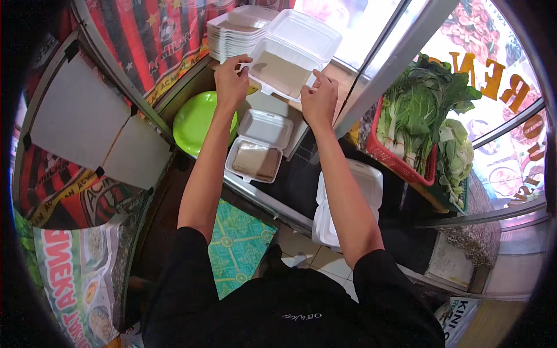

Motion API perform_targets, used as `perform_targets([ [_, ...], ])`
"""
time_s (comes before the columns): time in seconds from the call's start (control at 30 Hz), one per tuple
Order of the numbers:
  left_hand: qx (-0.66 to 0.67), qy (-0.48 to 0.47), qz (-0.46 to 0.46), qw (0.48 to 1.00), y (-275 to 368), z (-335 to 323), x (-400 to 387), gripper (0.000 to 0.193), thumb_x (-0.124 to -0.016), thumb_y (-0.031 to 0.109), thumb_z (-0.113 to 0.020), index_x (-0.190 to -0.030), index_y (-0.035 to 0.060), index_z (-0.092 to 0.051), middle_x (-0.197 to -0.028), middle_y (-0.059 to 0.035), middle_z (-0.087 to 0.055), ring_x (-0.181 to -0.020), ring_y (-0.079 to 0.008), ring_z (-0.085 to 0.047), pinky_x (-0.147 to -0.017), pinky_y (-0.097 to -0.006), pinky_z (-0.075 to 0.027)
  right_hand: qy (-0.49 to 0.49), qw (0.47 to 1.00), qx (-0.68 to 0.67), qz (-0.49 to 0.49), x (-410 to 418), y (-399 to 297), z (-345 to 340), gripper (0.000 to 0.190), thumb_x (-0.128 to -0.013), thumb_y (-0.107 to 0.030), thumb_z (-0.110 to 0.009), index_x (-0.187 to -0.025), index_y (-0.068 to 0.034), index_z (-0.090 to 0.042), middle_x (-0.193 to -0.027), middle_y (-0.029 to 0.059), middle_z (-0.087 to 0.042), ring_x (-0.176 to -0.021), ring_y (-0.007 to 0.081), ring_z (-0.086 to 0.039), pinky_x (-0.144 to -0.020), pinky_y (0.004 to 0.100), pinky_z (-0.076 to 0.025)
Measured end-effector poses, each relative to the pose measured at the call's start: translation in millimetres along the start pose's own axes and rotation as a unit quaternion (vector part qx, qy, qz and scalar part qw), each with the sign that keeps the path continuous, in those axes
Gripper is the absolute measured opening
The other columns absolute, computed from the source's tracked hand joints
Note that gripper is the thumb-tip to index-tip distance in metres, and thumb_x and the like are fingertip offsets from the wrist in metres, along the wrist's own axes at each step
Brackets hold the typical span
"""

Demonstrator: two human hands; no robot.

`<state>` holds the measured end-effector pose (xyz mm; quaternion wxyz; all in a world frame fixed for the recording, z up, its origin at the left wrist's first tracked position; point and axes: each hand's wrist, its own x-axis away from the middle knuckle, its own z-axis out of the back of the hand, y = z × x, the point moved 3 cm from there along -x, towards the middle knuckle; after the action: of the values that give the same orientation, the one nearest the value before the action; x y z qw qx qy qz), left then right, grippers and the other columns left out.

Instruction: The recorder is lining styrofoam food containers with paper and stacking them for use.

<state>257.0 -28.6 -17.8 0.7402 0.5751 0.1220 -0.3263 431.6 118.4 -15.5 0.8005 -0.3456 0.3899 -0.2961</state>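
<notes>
An open white foam food container [304, 37] with a sheet of brown paper [282, 71] in its base is held between my two hands, its lid tipped back. My left hand [232, 82] has thumb and fingers at its left front corner. At the right front corner, my right hand [321, 98] grips the rim with curled fingers. Closer to me, below the gap between my arms, a smaller-looking open foam container [266, 124] rests on the counter with folded brown paper [257, 161] in it.
Nested foam containers [237, 37] are stacked at the back left. A green plate [196, 119] lies beside my left forearm. More foam containers [367, 178] sit partly under my right forearm. A red basket [404, 163] of leafy greens [413, 104] stands right, beside a cabbage [454, 152].
</notes>
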Motion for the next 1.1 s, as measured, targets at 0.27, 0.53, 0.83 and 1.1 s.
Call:
perform_targets([
  [0.27, -0.014, 0.004, -0.044, 0.999, -13, -55, -25, 0.02, -0.082, -0.001, -0.073, -0.101, 0.0045, -0.074, -0.116, -0.0129, -0.065, -0.096, -0.0253, -0.067, -0.078, -0.0311, -0.058, 0.104, 0.991, 0.0, -0.088, -44, 37, -31, 0.045, -0.083, 0.001, -0.061, -0.128, 0.001, -0.065, -0.119, 0.0252, -0.058, -0.114, 0.0381, -0.057, -0.1, 0.0449, -0.047],
  [0.53, 0.007, 0.021, 0.002, 1.0, -48, -76, -24, 0.017, -0.081, 0.004, -0.077, -0.097, 0.004, -0.074, -0.124, -0.019, -0.06, -0.11, -0.0312, -0.063, -0.091, -0.0372, -0.055, 0.107, 0.985, -0.019, -0.132, -55, 56, -58, 0.043, -0.084, 0.002, -0.061, -0.127, 0.002, -0.063, -0.12, 0.0209, -0.055, -0.105, 0.0314, -0.063, -0.097, 0.0409, -0.05],
  [0.83, -0.074, -0.019, -0.026, 0.997, -66, -85, -13, 0.014, -0.083, 0.014, -0.076, -0.096, 0.0081, -0.075, -0.132, -0.0214, -0.061, -0.123, -0.0374, -0.058, -0.105, -0.0441, -0.045, 0.073, 0.985, 0.017, -0.157, -56, 81, -74, 0.043, -0.086, -0.003, -0.064, -0.129, 0.002, -0.062, -0.121, 0.0217, -0.056, -0.114, 0.0367, -0.058, -0.102, 0.0437, -0.047],
  [1.1, -0.082, -0.036, -0.014, 0.996, -73, -88, -10, 0.013, -0.083, 0.008, -0.075, -0.096, 0.005, -0.074, -0.136, -0.0243, -0.056, -0.124, -0.0409, -0.056, -0.106, -0.0456, -0.045, 0.045, 0.988, 0.068, -0.133, -57, 90, -82, 0.048, -0.086, -0.007, -0.066, -0.132, 0.001, -0.061, -0.125, 0.0234, -0.056, -0.121, 0.0398, -0.055, -0.105, 0.0445, -0.045],
])
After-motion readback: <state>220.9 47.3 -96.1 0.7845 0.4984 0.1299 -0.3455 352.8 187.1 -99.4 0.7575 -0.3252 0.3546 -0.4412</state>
